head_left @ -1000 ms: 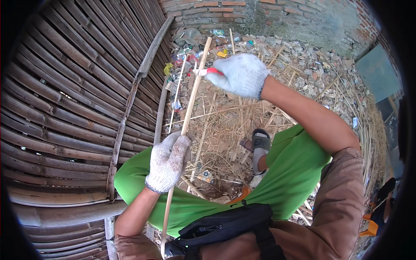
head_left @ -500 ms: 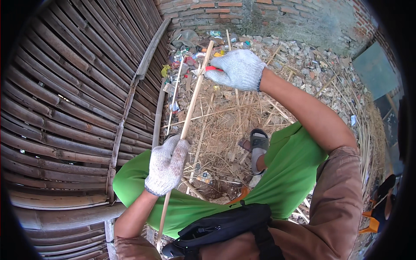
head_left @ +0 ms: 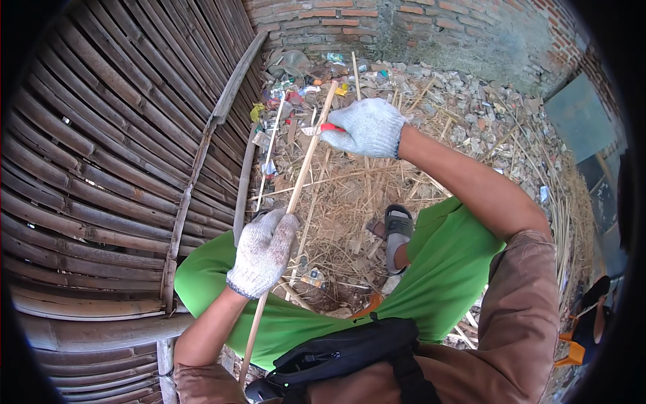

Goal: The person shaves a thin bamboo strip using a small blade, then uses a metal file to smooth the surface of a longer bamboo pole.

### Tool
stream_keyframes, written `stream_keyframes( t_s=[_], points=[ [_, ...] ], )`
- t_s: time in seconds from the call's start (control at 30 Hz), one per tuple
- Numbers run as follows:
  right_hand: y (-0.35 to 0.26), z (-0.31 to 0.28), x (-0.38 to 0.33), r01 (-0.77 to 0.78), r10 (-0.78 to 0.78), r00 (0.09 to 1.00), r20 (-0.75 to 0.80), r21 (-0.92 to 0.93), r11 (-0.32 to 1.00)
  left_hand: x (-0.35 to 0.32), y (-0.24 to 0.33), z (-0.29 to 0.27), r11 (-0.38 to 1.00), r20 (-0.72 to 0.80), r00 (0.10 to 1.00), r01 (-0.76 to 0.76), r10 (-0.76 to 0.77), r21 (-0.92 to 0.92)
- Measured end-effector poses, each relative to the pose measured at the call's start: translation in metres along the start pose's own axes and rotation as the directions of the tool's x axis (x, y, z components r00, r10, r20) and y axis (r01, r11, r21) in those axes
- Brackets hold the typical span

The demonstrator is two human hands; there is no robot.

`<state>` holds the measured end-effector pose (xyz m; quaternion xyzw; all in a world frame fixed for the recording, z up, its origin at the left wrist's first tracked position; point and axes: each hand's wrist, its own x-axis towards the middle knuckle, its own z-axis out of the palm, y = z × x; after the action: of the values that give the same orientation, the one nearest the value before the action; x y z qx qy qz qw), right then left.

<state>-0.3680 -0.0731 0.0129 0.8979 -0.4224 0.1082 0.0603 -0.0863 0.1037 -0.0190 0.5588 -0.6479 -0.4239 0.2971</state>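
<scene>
A long, pale bamboo strip (head_left: 309,158) slants up and away from my lap. My left hand (head_left: 262,254), in a soiled white knit glove, is closed around its middle, and the lower end runs down past my thigh. My right hand (head_left: 369,128), gloved in grey-white knit, is closed on a knife with a red handle (head_left: 331,126). The short knife blade (head_left: 311,130) lies across the strip near its far end. Most of the handle is hidden inside the glove.
A bamboo slat wall (head_left: 108,175) rises on my left, and a brick wall (head_left: 323,23) closes off the far side. Rubble, litter and straw-like shavings (head_left: 350,175) cover the ground, with thin strips (head_left: 271,145) among them. My sandalled foot (head_left: 399,232) rests there.
My right hand has come a little nearer to me along the strip, and the knife blade now shows across it. The strip's far end sits slightly lower and further right.
</scene>
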Motion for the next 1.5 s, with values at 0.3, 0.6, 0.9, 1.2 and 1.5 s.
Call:
stream_keyframes(
  t_s=[0.3,0.6,0.9,1.2,1.5],
  points=[
    [0.024,0.008,0.010,0.008,-0.012,0.999,-0.046,-0.094,0.996,0.003,0.008,-0.003,0.989,0.030,0.996,0.084,-0.081,-0.122],
    [0.262,-0.046,-0.098,-0.798,0.757,0.596,-0.266,-0.100,0.594,-0.037,-0.003,-0.005,0.888,0.111,0.948,0.319,-0.299,-0.332],
    [0.125,-0.003,-0.029,-0.421,0.498,0.866,-0.037,0.484,0.767,-0.006,0.003,0.009,0.914,0.197,0.962,0.247,-0.191,-0.321],
    [0.041,-0.043,0.005,-0.266,0.348,0.932,0.105,0.848,0.458,0.015,0.046,0.018,0.819,0.225,0.968,0.218,-0.111,-0.531],
    [0.009,0.000,0.007,-0.154,0.268,0.953,-0.144,0.531,0.833,0.035,0.032,0.019,0.797,0.125,0.983,0.185,-0.137,-0.575]
  ],
)
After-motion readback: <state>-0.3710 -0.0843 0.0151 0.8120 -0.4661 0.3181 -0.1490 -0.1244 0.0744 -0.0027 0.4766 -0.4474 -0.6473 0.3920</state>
